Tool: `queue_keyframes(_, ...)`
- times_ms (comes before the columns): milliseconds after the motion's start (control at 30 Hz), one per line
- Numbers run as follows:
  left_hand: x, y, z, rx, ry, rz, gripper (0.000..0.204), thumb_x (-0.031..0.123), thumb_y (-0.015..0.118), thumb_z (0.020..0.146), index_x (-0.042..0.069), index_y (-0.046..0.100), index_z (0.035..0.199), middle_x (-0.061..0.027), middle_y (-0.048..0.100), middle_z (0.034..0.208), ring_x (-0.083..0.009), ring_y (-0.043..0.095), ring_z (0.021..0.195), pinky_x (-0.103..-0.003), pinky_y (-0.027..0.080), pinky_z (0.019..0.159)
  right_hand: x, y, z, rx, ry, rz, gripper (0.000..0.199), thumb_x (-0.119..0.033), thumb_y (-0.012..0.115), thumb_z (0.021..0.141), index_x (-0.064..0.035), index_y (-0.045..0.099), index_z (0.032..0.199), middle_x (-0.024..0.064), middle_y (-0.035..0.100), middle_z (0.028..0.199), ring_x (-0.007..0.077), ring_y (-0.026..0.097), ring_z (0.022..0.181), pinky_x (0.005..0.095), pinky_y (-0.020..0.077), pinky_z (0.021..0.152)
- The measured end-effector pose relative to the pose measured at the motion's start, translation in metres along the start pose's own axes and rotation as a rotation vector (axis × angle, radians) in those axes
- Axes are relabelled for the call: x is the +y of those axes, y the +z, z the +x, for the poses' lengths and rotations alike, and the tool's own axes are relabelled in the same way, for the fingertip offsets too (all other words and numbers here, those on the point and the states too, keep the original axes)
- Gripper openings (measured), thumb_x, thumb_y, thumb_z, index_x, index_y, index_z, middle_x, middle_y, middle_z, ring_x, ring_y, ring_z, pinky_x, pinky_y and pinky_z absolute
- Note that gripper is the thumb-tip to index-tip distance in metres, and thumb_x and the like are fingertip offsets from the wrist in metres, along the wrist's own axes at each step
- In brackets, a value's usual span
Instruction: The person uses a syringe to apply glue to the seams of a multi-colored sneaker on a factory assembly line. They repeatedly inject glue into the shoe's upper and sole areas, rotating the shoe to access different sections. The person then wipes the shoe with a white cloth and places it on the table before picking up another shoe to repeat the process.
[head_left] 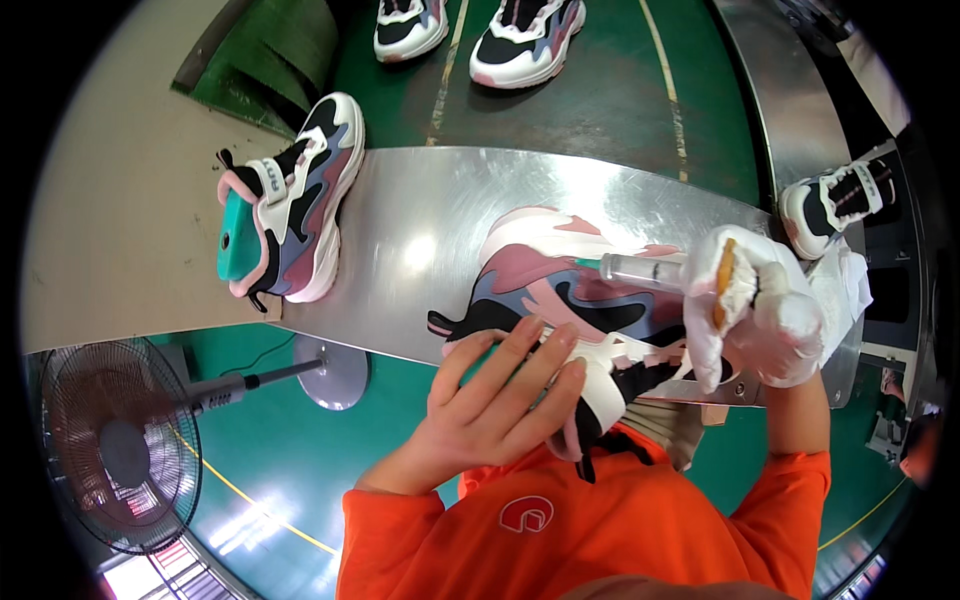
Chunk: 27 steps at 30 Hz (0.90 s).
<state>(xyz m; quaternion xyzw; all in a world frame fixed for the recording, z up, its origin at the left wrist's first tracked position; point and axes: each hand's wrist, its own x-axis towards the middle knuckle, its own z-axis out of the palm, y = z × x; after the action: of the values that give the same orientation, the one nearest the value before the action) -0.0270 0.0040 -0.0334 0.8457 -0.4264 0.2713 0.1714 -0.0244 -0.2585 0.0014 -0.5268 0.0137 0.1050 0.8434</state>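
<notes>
Pink, white, blue and black, the sneaker lies on its side at the near edge of the shiny metal surface, right in front of the person in the orange shirt. The bare left hand presses flat on it, fingers spread over the collar. The right hand, in a white glove, has its fingers closed around a clear syringe-like applicator, tip laid against the sneaker's side. Further left on the surface, another sneaker stands on a teal last. More sneakers wait on the green belt beyond, one more sits far right, and a fan stands low left.
</notes>
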Motion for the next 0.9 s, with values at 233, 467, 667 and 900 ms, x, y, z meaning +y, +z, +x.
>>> queue_keyframes(233, -0.004, 0.002, 0.001, -0.009, -0.008, -0.013, 0.015, 0.019, 0.065, 0.087, 0.018, 0.063, 0.102, -0.0021, 0.069, 0.112, -0.0202, 0.064, 0.105, -0.036, 0.043, 0.094, -0.005, -0.004, 0.006, 0.033, 0.032, -0.101, 0.069, -0.049, 0.072, 0.066, 0.0096, 0.051, 0.097, 0.0153, 0.057, 0.07, 0.0235, 0.057, 0.047, 0.033, 0.0545, 0.058)
queue_keyframes(467, -0.003, 0.001, 0.002, -0.004, -0.006, -0.012, 0.013, 0.024, 0.061, 0.09, 0.018, 0.062, 0.101, -0.0017, 0.069, 0.109, -0.0206, 0.064, 0.1, -0.035, 0.043, 0.092, -0.013, -0.004, 0.006, 0.03, 0.083, -0.201, 0.067, -0.046, 0.072, 0.066, 0.0101, 0.052, 0.096, 0.0159, 0.058, 0.07, 0.0235, 0.057, 0.047, 0.0327, 0.0541, 0.057)
queue_keyframes(667, -0.002, 0.005, -0.002, -0.006, 0.002, 0.01, 0.011, 0.025, 0.057, 0.093, 0.018, 0.06, 0.102, 0.0006, 0.069, 0.107, -0.0195, 0.062, 0.102, -0.035, 0.043, 0.093, -0.02, -0.008, 0.004, 0.035, 0.117, -0.264, 0.065, -0.044, 0.072, 0.066, 0.0105, 0.052, 0.096, 0.0165, 0.058, 0.069, 0.0236, 0.057, 0.047, 0.0324, 0.0537, 0.055)
queue_keyframes(900, -0.002, 0.005, -0.002, -0.007, 0.005, 0.017, 0.011, 0.024, 0.055, 0.094, 0.018, 0.06, 0.103, 0.0005, 0.069, 0.109, -0.0193, 0.062, 0.103, -0.034, 0.043, 0.094, -0.027, -0.009, -0.002, 0.041, 0.129, -0.293, 0.064, -0.041, 0.072, 0.065, 0.0111, 0.053, 0.096, 0.0172, 0.058, 0.069, 0.0236, 0.057, 0.046, 0.0321, 0.0533, 0.053)
